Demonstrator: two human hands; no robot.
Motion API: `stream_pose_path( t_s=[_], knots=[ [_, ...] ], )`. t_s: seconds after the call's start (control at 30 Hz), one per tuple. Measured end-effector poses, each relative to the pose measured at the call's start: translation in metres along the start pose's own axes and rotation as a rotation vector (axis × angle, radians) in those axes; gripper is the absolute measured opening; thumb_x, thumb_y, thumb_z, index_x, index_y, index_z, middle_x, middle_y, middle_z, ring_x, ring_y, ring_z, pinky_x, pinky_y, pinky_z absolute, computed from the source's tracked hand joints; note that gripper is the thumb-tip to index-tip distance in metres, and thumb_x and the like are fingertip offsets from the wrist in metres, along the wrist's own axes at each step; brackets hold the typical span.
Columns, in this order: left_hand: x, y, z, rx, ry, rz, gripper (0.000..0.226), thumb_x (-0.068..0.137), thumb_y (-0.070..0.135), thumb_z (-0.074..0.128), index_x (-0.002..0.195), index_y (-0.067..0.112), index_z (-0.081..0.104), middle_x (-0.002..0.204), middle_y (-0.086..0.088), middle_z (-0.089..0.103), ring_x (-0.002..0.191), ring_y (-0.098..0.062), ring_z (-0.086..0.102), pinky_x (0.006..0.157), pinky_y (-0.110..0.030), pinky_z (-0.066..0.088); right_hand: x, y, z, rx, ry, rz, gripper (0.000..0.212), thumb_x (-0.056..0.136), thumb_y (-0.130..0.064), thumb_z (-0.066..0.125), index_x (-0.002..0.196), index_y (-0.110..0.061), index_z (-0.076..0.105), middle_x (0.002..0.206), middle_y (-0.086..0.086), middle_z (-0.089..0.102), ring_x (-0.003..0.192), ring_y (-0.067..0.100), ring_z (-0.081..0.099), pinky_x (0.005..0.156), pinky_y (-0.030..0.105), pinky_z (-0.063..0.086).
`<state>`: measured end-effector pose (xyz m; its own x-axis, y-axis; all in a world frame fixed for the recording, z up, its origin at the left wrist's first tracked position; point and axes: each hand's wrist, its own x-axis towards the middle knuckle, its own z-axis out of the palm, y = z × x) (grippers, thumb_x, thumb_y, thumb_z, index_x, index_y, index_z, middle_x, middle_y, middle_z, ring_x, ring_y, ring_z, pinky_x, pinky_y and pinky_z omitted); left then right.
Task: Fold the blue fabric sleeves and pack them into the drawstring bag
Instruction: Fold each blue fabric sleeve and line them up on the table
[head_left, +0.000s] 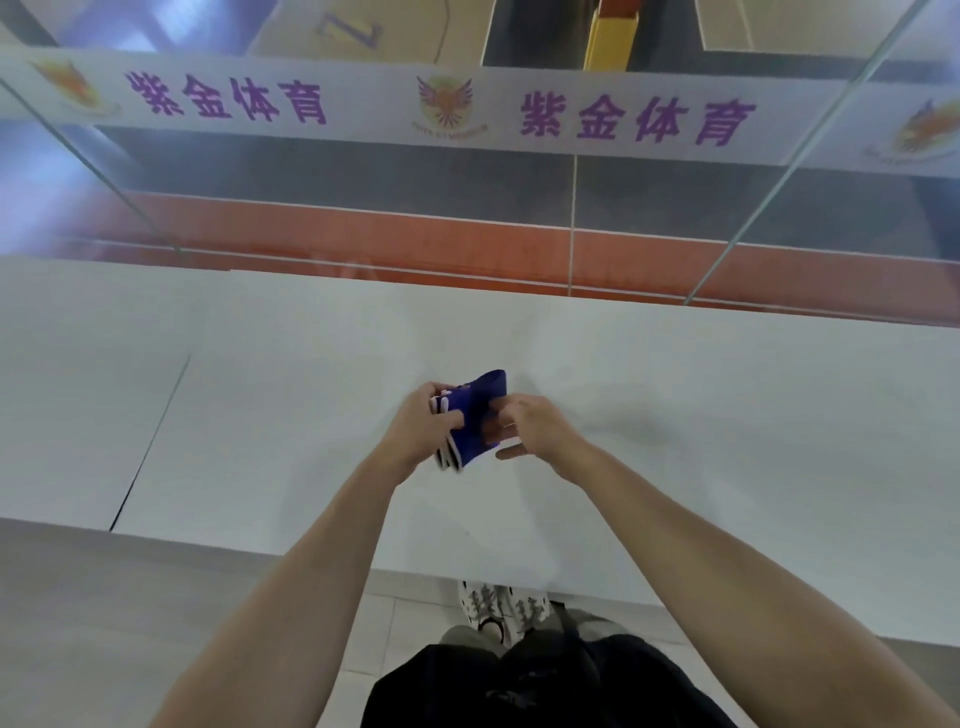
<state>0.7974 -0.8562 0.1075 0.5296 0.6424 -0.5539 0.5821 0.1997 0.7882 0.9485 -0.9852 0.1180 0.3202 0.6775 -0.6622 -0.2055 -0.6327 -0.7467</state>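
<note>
We see the left hand (415, 431) wrapped around the left end of a bundle of folded blue fabric sleeves with white trim (475, 415), its fingers curled over the cloth and the thumb pressing on the front. The right hand (535, 428) meets the bundle from the other side: its upper fingers pinch the right edge of the blue cloth, while 1 lower finger sticks out straight toward the left, just under the fabric. The bundle sits between the 2 hands, raised a little above the white flat-topped bench (727, 415), with a blue loop standing up at the far end and the white-edged layers hanging down near the left palm. We cannot tell how many sleeves are in the bundle. Both bare forearms reach in from the lower edge. Beyond the bench stands a glass panel carrying a white banner with purple characters (623, 119). Below the bench edge, patterned white shoes (501, 608) rest on a tiled floor.
</note>
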Motion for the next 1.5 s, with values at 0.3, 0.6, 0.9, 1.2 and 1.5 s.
stream_pose_path(
  t_s=[0.3, 0.6, 0.9, 1.2, 1.5],
  knots=[
    [-0.033, -0.013, -0.036, 0.237, -0.118, 0.178, 0.054, 0.087, -0.011, 0.078, 0.113, 0.036, 0.083, 0.163, 0.017, 0.034, 0.145, -0.003, 0.044, 0.103, -0.024, 0.047, 0.028, 0.013, 0.015, 0.525, -0.096, 0.273, 0.044, 0.099, -0.008, 0.072, 0.14, 0.007, 0.063, 0.127, 0.025, 0.076, 0.109, 0.036, 0.078, 0.082, 0.041, 0.068],
    [-0.051, -0.068, -0.105, -0.673, 0.216, -0.239, 0.045, 0.111, 0.011, 0.059, 0.155, 0.015, 0.052, 0.113, -0.015, 0.078, 0.08, -0.023, 0.075, 0.077, -0.043, 0.065, 0.035, -0.017, 0.092, 0.199, -0.248, -0.047, 0.053, 0.103, 0.001, 0.066, 0.15, -0.019, 0.052, 0.136, 0.008, 0.075, 0.117, 0.028, 0.077, 0.095, 0.043, 0.066],
    [-0.078, -0.147, -0.28, -0.686, 0.227, -0.092, 0.038, 0.101, -0.009, 0.069, 0.137, 0.002, 0.066, 0.126, -0.029, 0.078, 0.098, -0.037, 0.077, 0.079, -0.04, 0.067, 0.063, -0.082, 0.265, -0.368, -0.301, -0.292, 0.049, 0.096, -0.006, 0.076, 0.136, -0.024, 0.055, 0.132, 0.008, 0.065, 0.111, 0.03, 0.074, 0.085, 0.049, 0.069],
    [-0.128, -0.228, -0.492, -0.327, 0.335, -0.033, 0.044, 0.096, -0.017, 0.064, 0.104, 0.021, 0.087, 0.113, -0.003, 0.084, 0.101, -0.024, 0.079, 0.084, -0.037, 0.066, 0.08, -0.127, 0.481, -0.829, -0.416, -0.403, 0.019, 0.095, -0.023, 0.082, 0.108, -0.031, 0.07, 0.12, -0.007, 0.07, 0.116, 0.022, 0.068, 0.105, 0.048, 0.057],
    [-0.12, -0.259, -0.595, -0.137, 0.51, 0.015, 0.034, 0.107, 0.012, 0.057, 0.112, 0.026, 0.088, 0.093, 0.004, 0.086, 0.086, -0.02, 0.08, 0.082, -0.039, 0.066, 0.114, -0.181, 0.618, -0.644, -0.454, -0.467, 0.023, 0.102, -0.028, 0.076, 0.124, -0.021, 0.079, 0.138, -0.011, 0.069, 0.122, 0.014, 0.065, 0.103, 0.034, 0.048]
  ],
)
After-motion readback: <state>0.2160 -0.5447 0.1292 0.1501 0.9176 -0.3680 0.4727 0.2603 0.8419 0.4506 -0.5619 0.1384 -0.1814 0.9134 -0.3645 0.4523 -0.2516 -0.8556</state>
